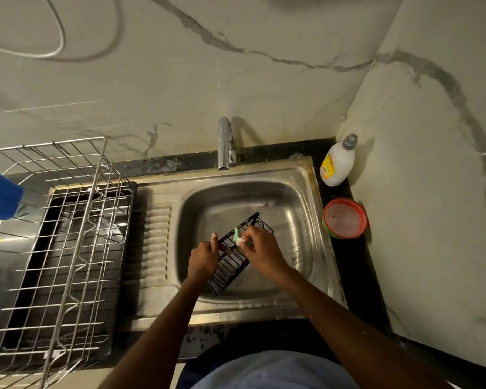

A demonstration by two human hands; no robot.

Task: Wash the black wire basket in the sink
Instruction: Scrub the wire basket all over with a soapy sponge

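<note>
The right hand [260, 249] hides most of a green scrubber [237, 236] it grips against the black wire basket [234, 258], tilted mid-frame over the sink [300, 209]; left hand [204, 258] grips its left edge; basin open all round

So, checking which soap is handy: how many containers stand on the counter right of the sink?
2: a white bottle in the back corner, and a red tub just in front of it.
</note>
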